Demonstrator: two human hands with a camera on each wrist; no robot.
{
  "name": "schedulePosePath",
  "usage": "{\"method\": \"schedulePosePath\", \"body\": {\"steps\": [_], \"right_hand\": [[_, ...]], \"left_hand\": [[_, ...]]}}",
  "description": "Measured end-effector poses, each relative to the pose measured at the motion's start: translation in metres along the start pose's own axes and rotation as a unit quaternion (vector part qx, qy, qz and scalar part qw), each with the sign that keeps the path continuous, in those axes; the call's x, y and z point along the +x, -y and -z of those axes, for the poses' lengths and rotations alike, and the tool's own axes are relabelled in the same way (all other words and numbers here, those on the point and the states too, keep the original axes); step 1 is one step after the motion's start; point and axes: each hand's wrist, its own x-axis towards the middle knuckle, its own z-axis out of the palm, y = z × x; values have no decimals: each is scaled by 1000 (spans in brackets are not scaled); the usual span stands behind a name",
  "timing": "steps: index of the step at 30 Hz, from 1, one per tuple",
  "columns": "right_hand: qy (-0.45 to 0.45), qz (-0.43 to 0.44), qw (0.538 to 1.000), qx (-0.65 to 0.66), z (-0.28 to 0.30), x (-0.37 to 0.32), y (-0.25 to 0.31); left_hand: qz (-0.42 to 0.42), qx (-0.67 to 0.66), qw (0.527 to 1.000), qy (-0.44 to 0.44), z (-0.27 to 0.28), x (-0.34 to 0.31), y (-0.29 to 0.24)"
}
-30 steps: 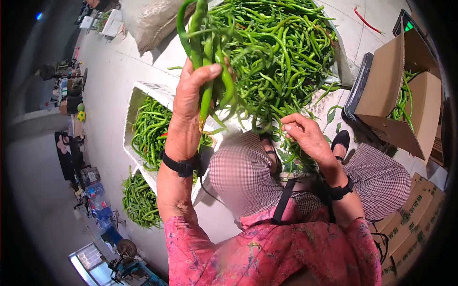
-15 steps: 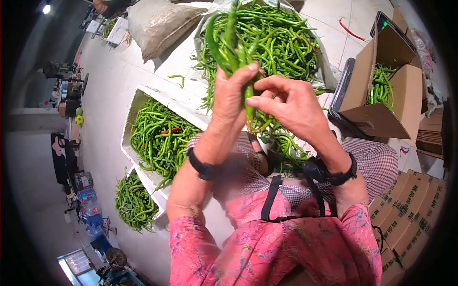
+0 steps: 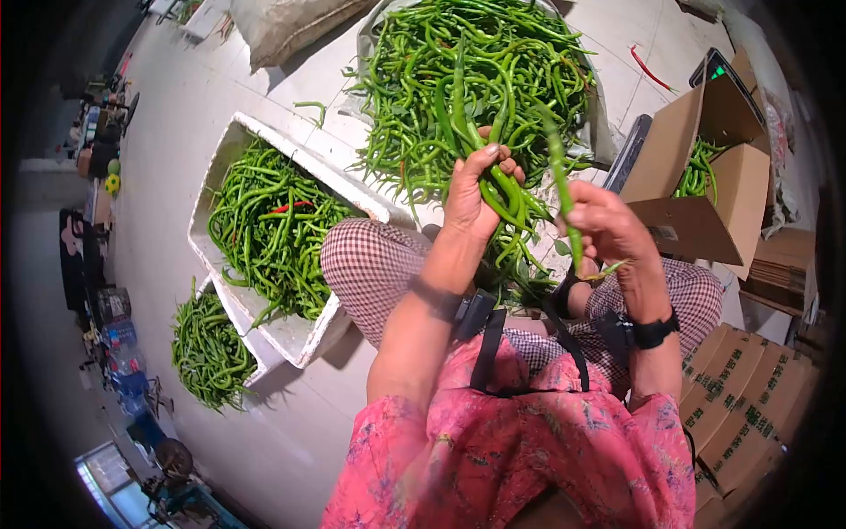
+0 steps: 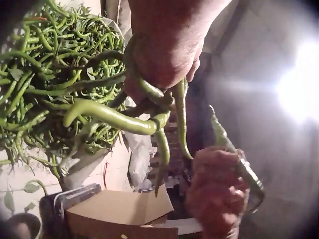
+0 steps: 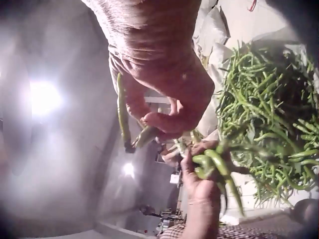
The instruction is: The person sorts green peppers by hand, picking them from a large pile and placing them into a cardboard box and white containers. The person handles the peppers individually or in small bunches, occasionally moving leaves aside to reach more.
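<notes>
My left hand grips a small bunch of long green chili peppers, their ends sticking out on both sides of the fist. To its right, the right hand pinches a single green chili pepper, held apart from the bunch. In the right wrist view, a short green piece hangs by the right fingers. Beyond both hands spreads a big pile of green chili peppers on a pale plastic sheet. Loose peppers and leaves lie below the hands, between the feet.
At the left, a white foam box holds green peppers with a red one, beside another heap. An open cardboard box with peppers stands at the right. Flattened cartons lie near the right knee. A pale sack is at the back.
The right hand came up to the bunch, took hold of a pepper and drew it away to the right. The left hand moved right and lower with its bunch.
</notes>
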Motion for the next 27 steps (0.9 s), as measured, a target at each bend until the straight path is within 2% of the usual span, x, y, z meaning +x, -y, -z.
{"method": "schedulePosePath", "body": {"steps": [2, 3, 5, 6, 7, 8, 9, 10, 11, 12, 14, 16, 17, 18, 20, 21, 22, 24, 25, 27], "right_hand": [[-7, 54, 999, 4, -7, 2, 15], [-24, 67, 997, -32, -27, 4, 31], [20, 126, 979, -160, -67, 25, 50], [51, 188, 952, -238, -89, 41, 52], [142, 186, 935, -267, -109, 45, 68], [173, 260, 900, -303, -115, 54, 73], [115, 312, 886, -324, -106, 57, 83], [60, 361, 864, -347, -92, 62, 95], [25, 369, 871, -323, -66, 67, 99], [-12, 378, 877, -297, -33, 71, 97], [-16, 306, 897, -318, 27, 84, 66], [43, 209, 919, -330, 33, 78, 32], [73, 129, 964, -219, 31, 77, 14], [103, 47, 988, -101, 28, 78, -4], [125, 8, 992, -31, 32, 82, -39], [155, -3, 986, -58, 35, 75, -41], [86, 86, 991, -61, 26, 72, -60], [154, -3, 983, -104, 26, 52, -37], [151, -3, 983, -100, 28, 50, -41], [157, 9, 987, 14, 29, 48, -47]], "left_hand": [[6, -1, 1000, 4, 9, 3, 1], [35, 6, 999, 14, 16, 8, 6], [90, 65, 994, 22, 5, -5, 4], [-70, 134, 985, 88, 26, 1, 29], [-61, 144, 988, 19, 8, -21, 26], [-50, 154, 986, -51, -9, -43, 18], [38, 37, 996, 78, 2, -28, 8], [120, -86, 968, 204, 11, -11, -1], [141, -119, 979, 90, -4, -25, -7], [150, -128, 970, 141, -12, -33, -11], [176, -150, 952, 202, -22, -43, -13], [200, -156, 940, 228, -31, -49, -13], [202, -159, 939, 229, -31, -50, -12], [210, -159, 938, 225, -31, -49, -10], [213, -153, 941, 214, -33, -47, -8], [216, -167, 943, 192, -34, -46, -7], [216, -166, 943, 190, -34, -45, -7], [220, -134, 944, 204, -33, -42, -7], [221, -147, 944, 197, -31, -41, -5], [221, -138, 946, 195, -29, -40, -1]]}}
